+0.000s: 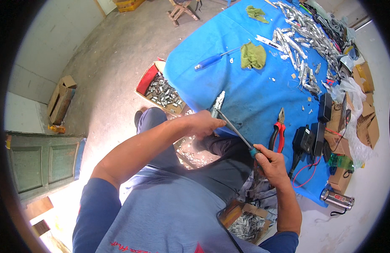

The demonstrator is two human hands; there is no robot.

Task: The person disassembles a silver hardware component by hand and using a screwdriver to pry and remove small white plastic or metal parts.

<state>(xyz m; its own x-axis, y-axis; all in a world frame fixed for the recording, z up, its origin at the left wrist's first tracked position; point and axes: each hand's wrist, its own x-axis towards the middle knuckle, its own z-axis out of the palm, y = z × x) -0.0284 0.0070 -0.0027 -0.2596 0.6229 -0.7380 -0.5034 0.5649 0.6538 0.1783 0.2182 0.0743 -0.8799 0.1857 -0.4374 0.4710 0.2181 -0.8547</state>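
Observation:
My left hand is closed round the lower end of a narrow silver-and-white metal-looking strip, by the near edge of the blue-covered table. Its exact kind cannot be made out. In my right hand is a screwdriver, gripped by its teal handle. The shaft slants up and left, its tip at the strip beside my left fingers. Red-and-black pliers lie on the cloth just above my right hand. Farther off rests a second screwdriver with a blue handle.
Similar strips are heaped at the far right, near two green rags. Black power adapters with cables, a clear plastic bag and a steel flask line the right side. A red-edged box of small metal pieces stands left of the table.

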